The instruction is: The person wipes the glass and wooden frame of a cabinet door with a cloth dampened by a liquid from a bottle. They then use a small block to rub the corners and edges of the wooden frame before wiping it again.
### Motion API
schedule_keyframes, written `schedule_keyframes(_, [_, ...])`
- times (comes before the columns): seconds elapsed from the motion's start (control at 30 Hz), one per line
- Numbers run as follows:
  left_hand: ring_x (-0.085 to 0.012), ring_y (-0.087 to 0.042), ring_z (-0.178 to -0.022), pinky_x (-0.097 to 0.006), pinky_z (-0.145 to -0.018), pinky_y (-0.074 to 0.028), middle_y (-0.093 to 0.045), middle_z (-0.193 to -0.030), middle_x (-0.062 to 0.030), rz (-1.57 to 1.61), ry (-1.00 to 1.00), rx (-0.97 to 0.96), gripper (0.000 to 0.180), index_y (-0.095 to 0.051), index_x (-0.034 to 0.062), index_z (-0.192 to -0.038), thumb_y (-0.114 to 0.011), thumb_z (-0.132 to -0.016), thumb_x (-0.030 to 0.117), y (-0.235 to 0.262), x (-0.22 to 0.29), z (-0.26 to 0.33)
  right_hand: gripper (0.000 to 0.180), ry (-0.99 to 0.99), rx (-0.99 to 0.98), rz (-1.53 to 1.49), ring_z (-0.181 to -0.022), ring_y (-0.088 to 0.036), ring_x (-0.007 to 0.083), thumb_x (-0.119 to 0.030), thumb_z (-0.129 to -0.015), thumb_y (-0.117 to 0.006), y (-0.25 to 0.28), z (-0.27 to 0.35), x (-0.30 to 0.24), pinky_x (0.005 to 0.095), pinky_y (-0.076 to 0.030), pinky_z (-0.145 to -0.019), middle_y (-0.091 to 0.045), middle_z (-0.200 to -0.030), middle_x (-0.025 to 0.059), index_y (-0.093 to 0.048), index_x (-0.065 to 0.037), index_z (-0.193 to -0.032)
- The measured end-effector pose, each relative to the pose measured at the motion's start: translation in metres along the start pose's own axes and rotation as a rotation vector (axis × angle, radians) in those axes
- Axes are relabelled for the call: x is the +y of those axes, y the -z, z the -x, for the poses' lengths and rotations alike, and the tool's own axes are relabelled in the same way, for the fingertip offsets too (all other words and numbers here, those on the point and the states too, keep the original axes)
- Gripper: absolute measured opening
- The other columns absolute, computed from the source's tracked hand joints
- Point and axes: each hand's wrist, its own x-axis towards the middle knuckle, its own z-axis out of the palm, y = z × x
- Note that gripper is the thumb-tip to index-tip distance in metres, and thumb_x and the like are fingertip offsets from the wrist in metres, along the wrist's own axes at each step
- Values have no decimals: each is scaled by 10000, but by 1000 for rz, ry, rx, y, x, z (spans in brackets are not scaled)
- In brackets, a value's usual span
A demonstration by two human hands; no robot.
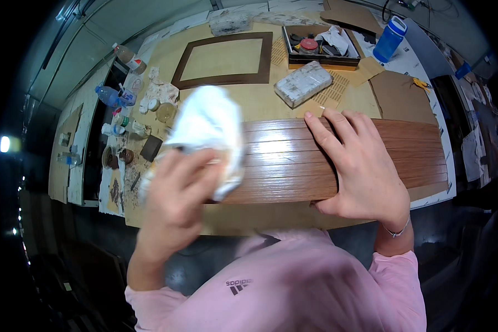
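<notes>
A long brown wooden panel (282,166) with grooves running along it lies across the front of the table, and light glints off its surface. My left hand (180,193) is closed on a white cloth (207,119) over the panel's left end; both are smeared by motion. Yellowish-brown stains mark the cloth's lower part. Across the right half of the panel rests my right hand (357,157), fingers spread toward its far edge and thumb by its near edge. The cloth and left hand hide the panel's left end.
Behind the panel lie a brown wooden frame (265,58) and a white, stained wrapped block (303,83). A box (323,62) of small items and a blue bottle (390,40) stand far right. Bottles, jars and a dark sanding block (151,148) crowd the left side.
</notes>
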Motion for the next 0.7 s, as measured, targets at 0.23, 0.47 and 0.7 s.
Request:
schedule_keyframes(0.23, [-271,-615,-858,-341,-757,-493,-670,-1098,-118,147,89,67,397,-726,45,-1024,-566,-685,-85,2,-38,9,1016,-23,-45,16,-1147,-468,428,-274,-457,-802,7,2,0,477,-373,-1032,-490,-1281,257,-467,31,-1366])
schedule_keyframes(0.47, [-24,-435,-700,-208,-621,-351,-560,-823,65,819,820,169,242,-659,-70,-1067,-563,-960,125,-39,-116,59,1056,-30,-70,29,-1157,-461,425,-298,-431,-770,3,-5,-3,482,-368,-1036,-486,-1287,239,-457,-19,-1400])
schedule_keyframes(0.7, [-28,-426,-670,-221,-586,-347,-523,-734,72,779,898,171,197,-665,-32,-876,-580,-936,135,-93,-180,95,1006,-19,-111,94,-1153,-462,440,-304,-461,-763,0,-12,-8,503,-377,-1010,-493,-1276,239,-476,6,-1374])
